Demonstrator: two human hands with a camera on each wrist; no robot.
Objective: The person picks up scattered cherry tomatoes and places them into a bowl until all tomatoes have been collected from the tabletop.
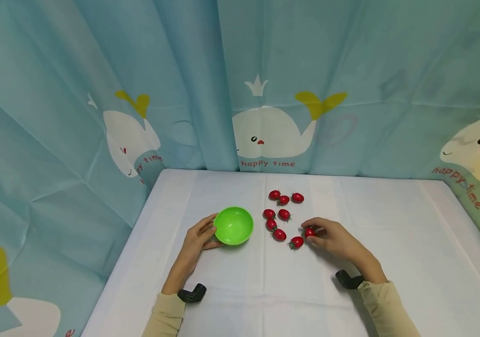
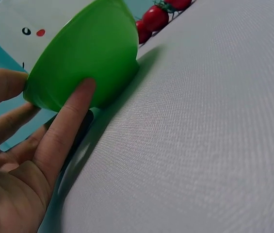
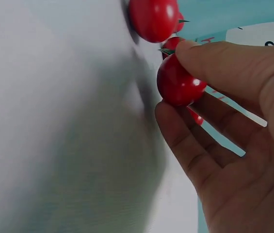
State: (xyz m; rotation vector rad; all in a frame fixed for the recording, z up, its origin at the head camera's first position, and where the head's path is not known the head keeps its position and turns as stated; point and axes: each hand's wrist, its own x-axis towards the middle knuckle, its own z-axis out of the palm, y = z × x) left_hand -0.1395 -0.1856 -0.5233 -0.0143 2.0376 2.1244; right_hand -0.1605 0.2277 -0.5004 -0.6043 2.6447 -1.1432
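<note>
A small green bowl [image 1: 233,226] stands on the white-covered table, left of a scatter of red cherry tomatoes. My left hand [image 1: 196,238] holds its left side; in the left wrist view, fingertips touch the rim and outer wall of the bowl [image 2: 90,58]. Right of the scatter, my right hand [image 1: 336,239] pinches one cherry tomato [image 3: 178,82] between thumb and fingers. Another cherry tomato [image 1: 296,242] lies just left of that hand. Several more, among them a cherry tomato [image 1: 279,234], lie between the bowl and the right hand, green stems showing.
The white tablecloth [image 1: 261,299] covers the table up to its back edge. A blue curtain [image 1: 193,93] with whale prints hangs behind and along the sides. Black wrist mounts, a left one [image 1: 192,293] and a right one [image 1: 348,280], sit at the sleeves.
</note>
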